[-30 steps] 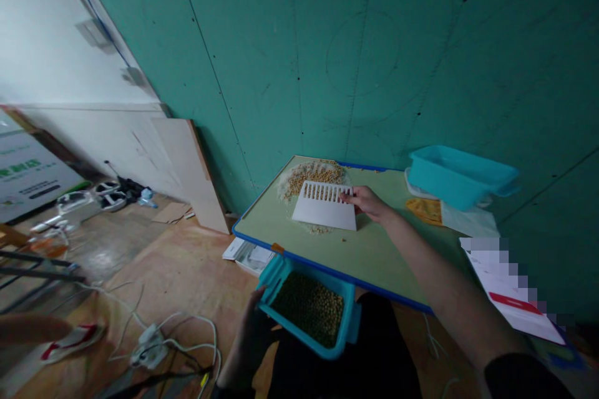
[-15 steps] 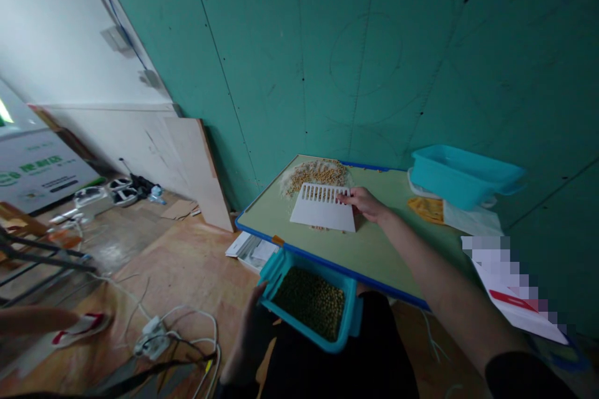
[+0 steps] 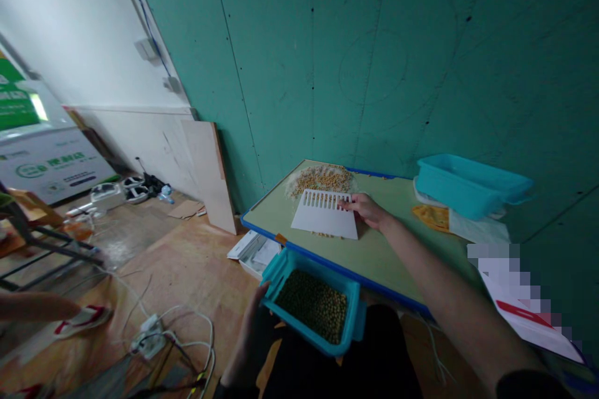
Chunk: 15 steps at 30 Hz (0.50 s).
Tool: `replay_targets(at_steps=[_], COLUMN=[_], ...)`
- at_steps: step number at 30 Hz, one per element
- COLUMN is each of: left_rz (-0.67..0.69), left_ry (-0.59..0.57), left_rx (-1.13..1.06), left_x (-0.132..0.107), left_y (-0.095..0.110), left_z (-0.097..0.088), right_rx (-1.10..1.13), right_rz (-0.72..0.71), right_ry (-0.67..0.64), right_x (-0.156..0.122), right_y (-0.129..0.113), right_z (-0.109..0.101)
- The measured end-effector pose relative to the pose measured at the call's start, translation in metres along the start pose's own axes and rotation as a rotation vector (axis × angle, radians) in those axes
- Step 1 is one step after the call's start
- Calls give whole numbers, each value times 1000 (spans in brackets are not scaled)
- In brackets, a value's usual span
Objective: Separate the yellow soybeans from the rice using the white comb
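My right hand grips the right side of a white slotted scraper, which rests tilted on the green tabletop. Behind the scraper lies a heap of yellow soybeans mixed with pale powder. Several more beans show along its near edge. Below the table's front edge, my left hand holds a blue plastic basin by its left side. Inside the basin are dark green beans, with paler beans toward the right. The basin hides part of my left fingers.
Another blue basin stands at the table's back right, beside a yellow cloth and a white sheet. A white box sits under the table's left corner. Cables and a power strip lie on the floor. Someone's sandalled foot is at left.
The scraper has come slightly nearer the table's front edge, with more beans showing along its near side. The whole view has shifted a little. My left hand keeps its hold on the basin.
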<state>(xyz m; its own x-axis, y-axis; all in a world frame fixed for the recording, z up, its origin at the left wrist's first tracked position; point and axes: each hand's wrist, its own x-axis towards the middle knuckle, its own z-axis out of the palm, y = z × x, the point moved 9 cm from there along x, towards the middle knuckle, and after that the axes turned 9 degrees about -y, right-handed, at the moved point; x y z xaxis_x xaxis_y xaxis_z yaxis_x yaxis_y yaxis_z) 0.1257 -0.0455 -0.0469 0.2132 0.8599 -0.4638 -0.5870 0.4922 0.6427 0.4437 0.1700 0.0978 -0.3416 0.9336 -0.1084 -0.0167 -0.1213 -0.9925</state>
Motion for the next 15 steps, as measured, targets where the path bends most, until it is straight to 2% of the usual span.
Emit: replay_targets(at_steps=[6,15], left_rz=[-20,5], left_ry=[8,-77], left_rx=[29,-3], left_x=[-4,-15], left_y=[-2,9], left_z=[12,34], right_rx=[-6,-25], right_rz=[10,64], right_ry=[-13,2], right_x=[-3,-11], right_y=[0,-4], right_z=[3,8])
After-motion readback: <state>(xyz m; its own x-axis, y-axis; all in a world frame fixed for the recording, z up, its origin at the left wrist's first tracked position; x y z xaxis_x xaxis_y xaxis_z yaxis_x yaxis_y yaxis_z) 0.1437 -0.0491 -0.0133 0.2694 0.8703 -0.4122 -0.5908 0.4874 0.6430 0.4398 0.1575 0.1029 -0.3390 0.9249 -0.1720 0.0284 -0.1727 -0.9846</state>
